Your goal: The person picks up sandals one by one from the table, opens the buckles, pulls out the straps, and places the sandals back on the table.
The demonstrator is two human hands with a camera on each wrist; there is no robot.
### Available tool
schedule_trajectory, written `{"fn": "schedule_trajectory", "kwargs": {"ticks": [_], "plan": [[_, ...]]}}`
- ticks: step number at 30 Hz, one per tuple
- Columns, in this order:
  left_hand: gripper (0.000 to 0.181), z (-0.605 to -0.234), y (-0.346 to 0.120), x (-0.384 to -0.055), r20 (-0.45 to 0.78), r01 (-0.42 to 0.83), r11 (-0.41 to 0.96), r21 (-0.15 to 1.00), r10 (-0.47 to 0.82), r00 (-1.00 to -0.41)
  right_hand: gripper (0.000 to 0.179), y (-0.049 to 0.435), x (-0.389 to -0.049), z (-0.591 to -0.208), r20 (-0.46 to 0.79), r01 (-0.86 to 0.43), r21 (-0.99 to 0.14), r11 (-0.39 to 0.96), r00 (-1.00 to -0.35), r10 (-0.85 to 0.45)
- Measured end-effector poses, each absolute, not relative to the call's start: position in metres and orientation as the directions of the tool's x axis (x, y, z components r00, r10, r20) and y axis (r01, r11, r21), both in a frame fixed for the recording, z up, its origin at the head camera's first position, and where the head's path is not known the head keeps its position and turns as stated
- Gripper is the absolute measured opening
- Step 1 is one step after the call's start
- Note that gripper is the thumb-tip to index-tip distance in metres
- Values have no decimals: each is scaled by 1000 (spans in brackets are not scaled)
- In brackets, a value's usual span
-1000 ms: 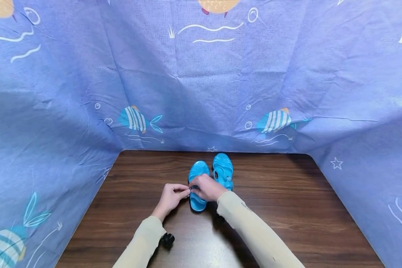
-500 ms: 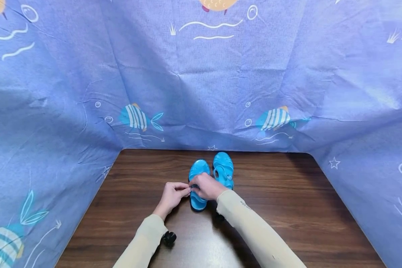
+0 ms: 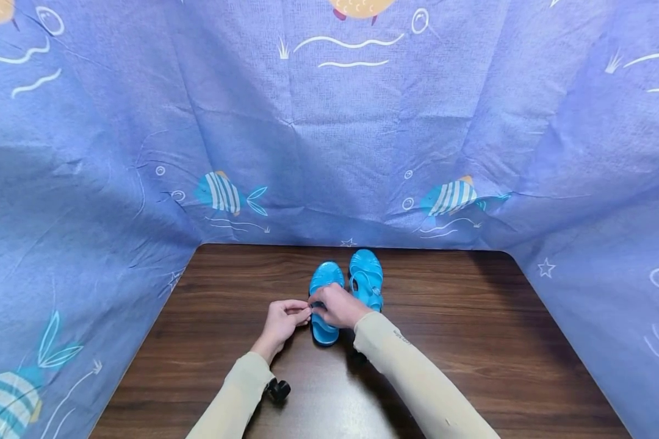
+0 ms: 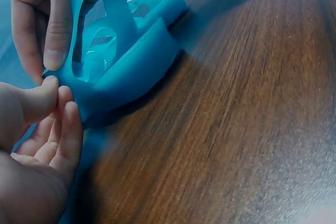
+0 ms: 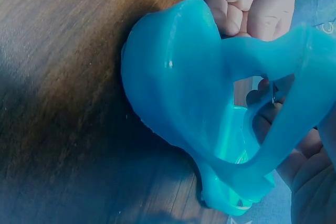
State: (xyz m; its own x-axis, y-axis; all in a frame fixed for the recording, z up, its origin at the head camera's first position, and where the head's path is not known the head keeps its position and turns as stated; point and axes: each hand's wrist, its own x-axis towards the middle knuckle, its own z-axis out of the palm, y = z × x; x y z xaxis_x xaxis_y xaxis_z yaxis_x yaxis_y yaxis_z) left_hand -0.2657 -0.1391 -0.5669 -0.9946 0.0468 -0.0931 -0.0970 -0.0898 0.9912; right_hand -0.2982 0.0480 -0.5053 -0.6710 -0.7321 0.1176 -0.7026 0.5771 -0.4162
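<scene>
A blue jelly sandal (image 3: 326, 274) lies on the table, toe toward the back curtain, both hands at its left side. My left hand (image 3: 280, 320) pinches the end of its ankle strap between thumb and fingertip; the spot is largely covered by the fingers in the left wrist view. From above, my right hand (image 3: 340, 306) reaches across the sandal, thumb and finger gripping the strap right beside the left fingertips. A small metal buckle pin (image 5: 274, 93) shows by the right fingers in the right wrist view. The matching sandal (image 3: 365, 263) stands just to the right, its strap fastened.
Dark wood-grain table (image 3: 472, 341) lies under everything. A blue fish-print curtain (image 3: 351, 152) hangs along the back and both sides. A black wrist camera (image 3: 278, 390) sits under the left sleeve.
Both hands stay at the sandal's left side with only slight shifts of the fingers. The sandals have not moved on the table; the head view has tilted slightly.
</scene>
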Motion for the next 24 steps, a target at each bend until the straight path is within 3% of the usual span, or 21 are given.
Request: {"fn": "schedule_trajectory", "kwargs": {"ticks": [24], "plan": [[17,-574,-145,-263,-133,-141,-95,985,83,-988,21,51,-298,-514,131,-731,-404,549,-641,-757]]}}
